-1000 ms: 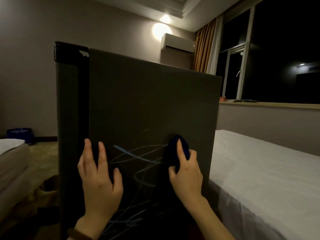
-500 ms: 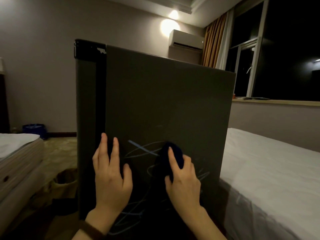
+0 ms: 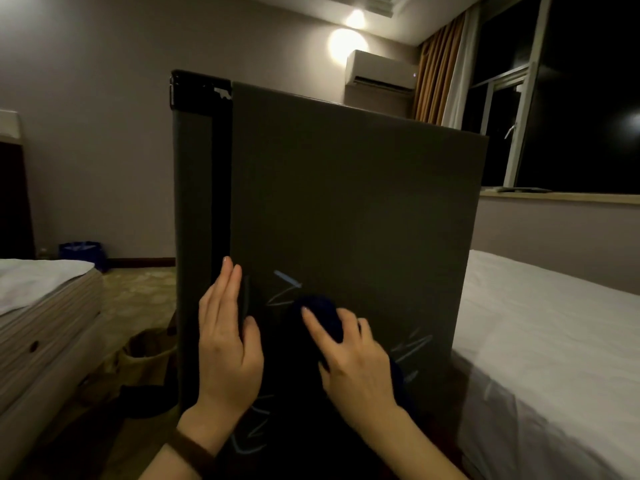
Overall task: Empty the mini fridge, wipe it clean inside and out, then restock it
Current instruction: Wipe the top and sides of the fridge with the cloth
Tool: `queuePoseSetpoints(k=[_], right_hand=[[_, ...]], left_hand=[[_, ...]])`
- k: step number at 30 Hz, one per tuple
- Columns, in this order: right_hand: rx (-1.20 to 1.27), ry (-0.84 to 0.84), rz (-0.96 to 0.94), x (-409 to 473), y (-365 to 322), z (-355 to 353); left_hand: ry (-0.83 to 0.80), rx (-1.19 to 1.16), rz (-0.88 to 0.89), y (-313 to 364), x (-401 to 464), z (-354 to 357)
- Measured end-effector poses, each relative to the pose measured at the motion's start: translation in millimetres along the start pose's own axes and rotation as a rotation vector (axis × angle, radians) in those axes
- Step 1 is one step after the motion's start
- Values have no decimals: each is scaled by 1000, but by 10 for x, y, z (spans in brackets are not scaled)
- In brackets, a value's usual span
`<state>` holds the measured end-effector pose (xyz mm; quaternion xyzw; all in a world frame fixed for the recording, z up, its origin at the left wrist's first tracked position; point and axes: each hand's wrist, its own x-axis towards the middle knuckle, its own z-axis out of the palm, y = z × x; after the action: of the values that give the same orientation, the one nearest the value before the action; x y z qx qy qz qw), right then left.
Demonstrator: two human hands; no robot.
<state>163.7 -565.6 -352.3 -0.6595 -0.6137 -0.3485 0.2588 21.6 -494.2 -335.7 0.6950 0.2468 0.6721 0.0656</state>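
The dark grey mini fridge (image 3: pixel 346 188) fills the middle of the view, its broad side panel facing me with pale blue scribble marks (image 3: pixel 287 282) low down. My left hand (image 3: pixel 228 344) lies flat on the panel near its left edge, fingers straight and together. My right hand (image 3: pixel 349 362) presses a dark blue cloth (image 3: pixel 322 315) against the panel over the scribbles, fingers spread across the cloth. The fridge's door and inside are hidden from here.
A white-sheeted bed (image 3: pixel 540 341) lies close on the right. Another bed (image 3: pixel 38 306) stands at the left. A brown bag (image 3: pixel 145 355) sits on the floor by the fridge, and a blue bin (image 3: pixel 81 252) stands against the far wall. Dark windows (image 3: pixel 571 98) are at the right.
My right hand has slid the cloth leftwards and down over the scribbles, and fewer marks show there. The left hand stays flat on the panel. My view has shifted left.
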Motion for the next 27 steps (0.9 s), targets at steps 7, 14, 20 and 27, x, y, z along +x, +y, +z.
queuePoseSetpoints(k=[7,14,20,27], right_hand=[[83,278,397,820,408,-505],[19,86,-113,114,-480,42],[35,228,-19,471,-469,-186],[-21,226,-55,315,-550,-35]], left_hand=[[-13,-148,-60,-15,27,-72],[-45,-283,-104,-75,-63,-207],[178,21,36,-208,-86,-353],[-18,-34,-404,-342,-11,-380]])
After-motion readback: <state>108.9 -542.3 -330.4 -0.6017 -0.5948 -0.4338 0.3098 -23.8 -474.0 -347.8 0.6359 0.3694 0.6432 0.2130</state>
